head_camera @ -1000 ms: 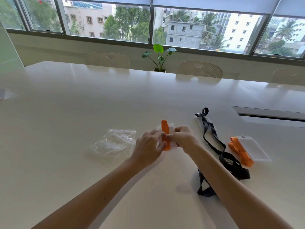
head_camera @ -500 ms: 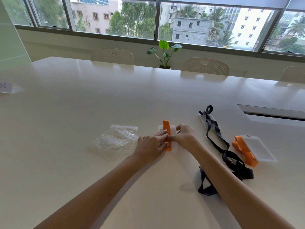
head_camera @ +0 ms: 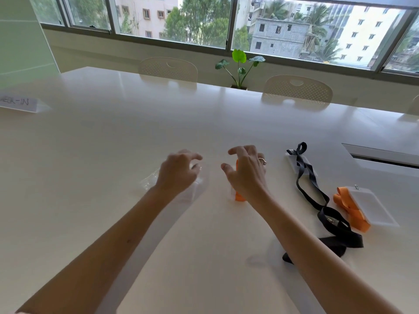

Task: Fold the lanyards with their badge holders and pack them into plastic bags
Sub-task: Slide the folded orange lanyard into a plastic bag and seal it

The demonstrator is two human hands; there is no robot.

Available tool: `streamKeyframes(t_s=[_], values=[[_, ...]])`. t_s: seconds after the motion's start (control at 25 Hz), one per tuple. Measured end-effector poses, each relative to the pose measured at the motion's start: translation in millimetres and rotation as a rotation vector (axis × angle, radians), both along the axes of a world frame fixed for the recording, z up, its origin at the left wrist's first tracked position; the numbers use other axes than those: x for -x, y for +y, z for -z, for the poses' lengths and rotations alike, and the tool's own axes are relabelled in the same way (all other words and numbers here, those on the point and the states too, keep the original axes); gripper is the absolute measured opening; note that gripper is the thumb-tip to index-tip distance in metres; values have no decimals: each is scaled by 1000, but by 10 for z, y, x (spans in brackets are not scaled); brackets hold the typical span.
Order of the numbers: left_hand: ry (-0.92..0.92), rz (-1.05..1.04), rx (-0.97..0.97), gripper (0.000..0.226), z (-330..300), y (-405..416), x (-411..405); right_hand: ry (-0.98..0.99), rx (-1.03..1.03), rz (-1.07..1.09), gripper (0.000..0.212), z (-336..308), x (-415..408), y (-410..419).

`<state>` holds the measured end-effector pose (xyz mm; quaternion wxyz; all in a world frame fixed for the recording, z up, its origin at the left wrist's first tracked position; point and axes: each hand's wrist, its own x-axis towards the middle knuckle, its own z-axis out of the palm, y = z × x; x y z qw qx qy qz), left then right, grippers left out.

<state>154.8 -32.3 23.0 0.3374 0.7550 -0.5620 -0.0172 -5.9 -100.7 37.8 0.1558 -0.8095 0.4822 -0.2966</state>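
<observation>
Left hand [head_camera: 179, 172] hovering over crumpled clear plastic bags [head_camera: 149, 181] on white desk [head_camera: 113, 143], fingers loosely curled, gripping nothing. Right hand [head_camera: 246, 171] hovering above folded orange lanyard with clear badge holder [head_camera: 239, 197], fingers spread, empty. Black lanyard [head_camera: 317, 200] lying right of it.

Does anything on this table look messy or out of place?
Only the black lanyard stands out: it sprawls loose and unfolded across the table, its strap trailing under the person's right forearm. The orange lanyard beside it is bunched tightly against its badge holder. Nothing looks spilled or damaged.
</observation>
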Motion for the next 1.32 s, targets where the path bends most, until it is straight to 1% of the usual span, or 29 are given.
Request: streamKeyframes(t_s=[0.08, 0.16, 0.2, 0.24, 0.36, 0.48, 0.56, 0.64, 0.72, 0.76, 0.84, 0.92, 1.0, 1.08, 1.12, 1.16, 1.2, 1.24, 1.28, 1.32], values=[[-15, -99, -196, 34, -24, 64, -308, 11, 48, -73, 25, 26, -161, 108], [40, -148, -381, 43, -34, 158, -582, 72, 32, -141, 21, 91, -364, 202], [83, -150, -422, 46, -25, 199, -688, 108, 0, -168, 22, 138, -469, 246], [129, -138, -423, 47, -9, 232, -768, 141, -30, -181, 23, 192, -566, 287], [233, -59, -358, 42, 39, 268, -831, 187, -83, -151, 26, 337, -748, 378], [244, -69, -299, 36, 73, 275, -844, 238, -75, -97, 28, 430, -831, 443], [279, -59, -256, 32, 101, 287, -865, 228, -75, -63, 26, 454, -861, 480], [316, -36, -207, 35, 115, 301, -866, 208, -86, -39, 26, 467, -861, 507], [371, -1, -145, 39, 117, 321, -899, 177, -128, -9, 32, 454, -879, 531], [405, 29, -124, 37, 118, 333, -921, 155, -152, 2, 37, 439, -888, 537], [490, 98, -97, 25, 138, 366, -956, 75, -184, 3, 46, 398, -889, 537], [621, 155, -47, 16, 143, 396, -991, -49, -179, -27, 47, 355, -888, 529], [741, 183, -8, 14, 113, 400, -1041, -149, -153, -51, 37, 317, -908, 553], [786, 203, 25, 13, 84, 406, -1053, -260, -161, -57, 21, 284, -943, 598], [759, 195, 60, 11, 85, 411, -1039, -321, -171, -45, 13, 273, -955, 623], [663, 157, 115, 8, 100, 422, -1016, -376, -172, -26, 6, 261, -962, 646], [503, 93, 186, 8, 123, 439, -988, -425, -162, 0, 4, 253, -962, 669], [336, 25, 261, 13, 130, 464, -958, -469, -135, 38, 8, 249, -963, 694], [230, -2, 356, 16, 119, 480, -935, -510, -92, 81, 10, 249, -960, 721], [202, 43, 444, 17, 97, 481, -919, -552, -46, 117, 9, 251, -960, 753]])
